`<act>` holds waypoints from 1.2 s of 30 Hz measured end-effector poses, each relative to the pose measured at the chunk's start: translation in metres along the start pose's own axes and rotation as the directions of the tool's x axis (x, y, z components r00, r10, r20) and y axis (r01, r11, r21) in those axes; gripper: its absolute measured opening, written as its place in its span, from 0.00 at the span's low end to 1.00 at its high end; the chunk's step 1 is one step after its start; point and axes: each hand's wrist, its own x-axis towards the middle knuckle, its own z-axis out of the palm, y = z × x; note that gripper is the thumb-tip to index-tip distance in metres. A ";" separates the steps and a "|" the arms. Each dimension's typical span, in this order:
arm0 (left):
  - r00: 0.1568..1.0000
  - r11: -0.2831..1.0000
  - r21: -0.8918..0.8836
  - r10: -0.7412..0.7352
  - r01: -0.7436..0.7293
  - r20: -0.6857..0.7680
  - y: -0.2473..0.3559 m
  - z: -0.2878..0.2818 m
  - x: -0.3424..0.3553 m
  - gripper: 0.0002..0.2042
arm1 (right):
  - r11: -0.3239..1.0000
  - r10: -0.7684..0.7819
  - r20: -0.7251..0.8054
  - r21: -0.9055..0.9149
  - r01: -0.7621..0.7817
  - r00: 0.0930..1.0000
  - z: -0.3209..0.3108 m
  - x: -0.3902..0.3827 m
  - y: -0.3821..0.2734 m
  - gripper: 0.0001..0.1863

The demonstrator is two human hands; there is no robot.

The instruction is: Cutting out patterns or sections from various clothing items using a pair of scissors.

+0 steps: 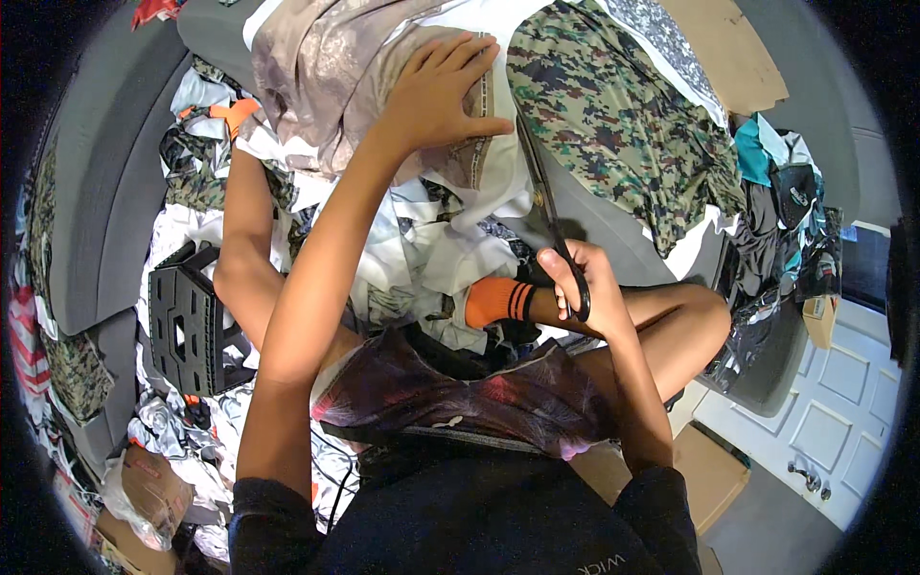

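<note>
While left hand (446, 94) lies flat, fingers spread, on tan patterned cloth (331, 77), right hand (592, 286) grips black-handled scissors (540, 187), blades beside cloth's white edge — step apparently trimming; next likely calls for taut cloth, steady blades.

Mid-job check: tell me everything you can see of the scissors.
The scissors are long and slim, with dark, metal-looking blades and a black looped handle. The right hand grips the handle, and the blades point away from the person, slanting slightly left. Their far end lies between the brown patterned cloth and the green camouflage cloth. I can't tell whether the blades are parted or touch either cloth.
</note>
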 end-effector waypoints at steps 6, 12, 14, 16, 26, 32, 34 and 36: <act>0.998 0.998 -0.028 0.049 -0.050 -0.028 -0.005 0.000 0.002 0.44 | 0.998 -0.052 0.051 0.036 0.050 0.997 -0.005 0.003 0.013 0.21; 0.997 0.994 -0.088 0.053 -0.058 -0.058 -0.010 0.002 0.000 0.45 | 0.988 -0.100 0.037 0.120 0.095 0.994 -0.002 0.013 0.015 0.21; 0.997 0.995 -0.084 0.052 -0.057 -0.053 -0.011 0.002 -0.001 0.46 | 0.990 -0.099 0.034 0.106 0.095 0.995 -0.002 0.020 0.013 0.21; 0.998 0.995 -0.080 0.049 -0.053 -0.049 -0.011 0.002 -0.002 0.46 | 0.991 -0.098 0.034 0.091 0.094 0.995 0.000 0.024 0.012 0.21; 0.999 0.998 -0.068 0.017 -0.020 -0.039 -0.007 0.001 -0.004 0.47 | 0.998 -0.060 -0.008 0.005 0.060 0.998 0.004 0.024 0.000 0.21; 0.999 0.998 -0.064 0.017 -0.019 -0.039 -0.009 0.002 -0.004 0.47 | 0.997 -0.077 -0.033 -0.012 0.076 0.997 0.004 0.029 0.003 0.21; 0.999 0.996 -0.081 0.023 -0.027 -0.043 -0.009 0.003 -0.003 0.47 | 0.998 -0.062 -0.031 -0.014 0.061 0.998 0.004 0.028 0.001 0.21; 0.998 0.994 -0.099 0.031 -0.035 -0.048 -0.009 0.003 -0.002 0.47 | 0.999 -0.047 -0.031 -0.015 0.047 0.998 0.003 0.026 -0.002 0.21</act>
